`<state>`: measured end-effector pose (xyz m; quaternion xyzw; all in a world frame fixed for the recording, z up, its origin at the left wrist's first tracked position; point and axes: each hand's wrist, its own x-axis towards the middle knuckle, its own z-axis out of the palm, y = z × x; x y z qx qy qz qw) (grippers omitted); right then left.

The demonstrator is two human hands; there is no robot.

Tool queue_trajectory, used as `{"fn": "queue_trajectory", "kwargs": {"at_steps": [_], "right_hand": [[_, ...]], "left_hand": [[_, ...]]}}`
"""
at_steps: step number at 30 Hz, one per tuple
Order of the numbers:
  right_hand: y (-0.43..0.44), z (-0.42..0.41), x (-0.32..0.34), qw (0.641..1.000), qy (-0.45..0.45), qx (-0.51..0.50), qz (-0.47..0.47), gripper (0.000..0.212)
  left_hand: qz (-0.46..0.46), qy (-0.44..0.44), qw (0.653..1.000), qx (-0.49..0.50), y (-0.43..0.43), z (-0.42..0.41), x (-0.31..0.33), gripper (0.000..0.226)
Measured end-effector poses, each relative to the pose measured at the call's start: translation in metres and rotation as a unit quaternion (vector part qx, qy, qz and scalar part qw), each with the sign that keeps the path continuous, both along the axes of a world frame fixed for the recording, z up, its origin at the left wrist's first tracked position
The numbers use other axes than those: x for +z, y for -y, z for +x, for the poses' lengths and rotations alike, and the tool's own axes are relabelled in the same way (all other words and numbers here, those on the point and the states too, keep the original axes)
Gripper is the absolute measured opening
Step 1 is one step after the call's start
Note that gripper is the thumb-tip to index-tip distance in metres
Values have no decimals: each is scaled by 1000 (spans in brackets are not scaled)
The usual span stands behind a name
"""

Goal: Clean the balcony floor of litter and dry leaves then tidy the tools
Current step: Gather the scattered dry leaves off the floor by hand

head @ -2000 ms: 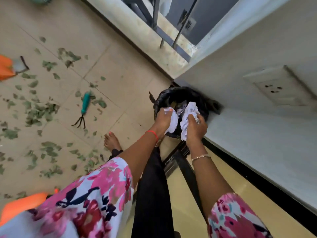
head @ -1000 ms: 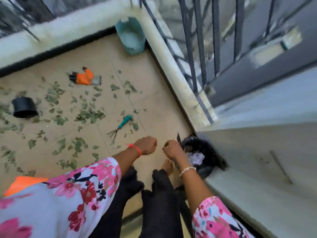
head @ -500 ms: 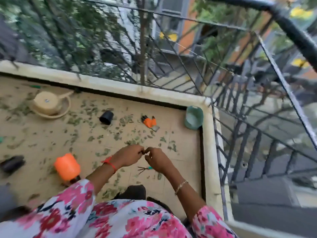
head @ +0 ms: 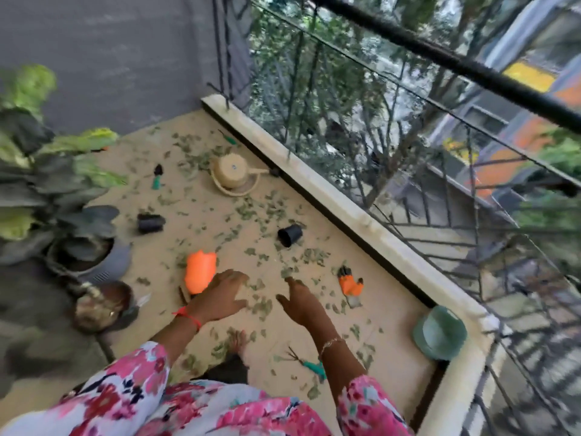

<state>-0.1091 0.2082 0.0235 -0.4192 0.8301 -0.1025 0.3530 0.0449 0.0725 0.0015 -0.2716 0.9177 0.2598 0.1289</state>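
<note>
The left hand (head: 224, 294) and right hand (head: 301, 302) are hovering with fingers spread, holding nothing, above dry leaves (head: 262, 306) lying scattered over the balcony floor (head: 393, 325). A black pot (head: 290, 235) is lying tipped among them, its inside too dark to tell, while a grey planter (head: 108, 267) is holding a leafy plant (head: 47, 184).

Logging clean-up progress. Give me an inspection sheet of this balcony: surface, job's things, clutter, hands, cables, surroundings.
Surface: tan tiled floor, strewn with dry leaves.
Job's things: teal hand rake lies nearest the person; teal trowel left of the beige watering can; orange glove by the ledge.
Clutter: black pot tipped over; second black pot farther left; green tub in the corner.
Hands: left hand and right hand open, empty, over the leaves.
Cables: nothing seen.
Surroundings: potted plant at left; black railing on the ledge.
</note>
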Motion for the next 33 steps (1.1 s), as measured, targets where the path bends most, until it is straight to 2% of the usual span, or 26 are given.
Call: {"fn": "queue_trajectory", "kwargs": {"at_steps": [4,10,15,20,26,33], "right_hand": [[63,-29,-10,999,8,35,25,60],[156,-70,-20,995,-17,71,62,60],[237,-99,-25,989,-25,121,75,57],[321,-140,-39,987,-24,149,56,50],[431,-216,-43,981,-24,192,10,42],[539,-302,-41,975,-14,223,-8,32]], "left_hand": [[-26,77,997,17,67,-8,-24,72],[-50,80,993,73,160,-33,-19,67],[-17,56,986,157,227,-42,-9,60],[18,67,976,205,286,-71,-16,57],[16,57,960,273,368,-137,-25,50],[27,80,949,304,449,-196,-23,50]]}}
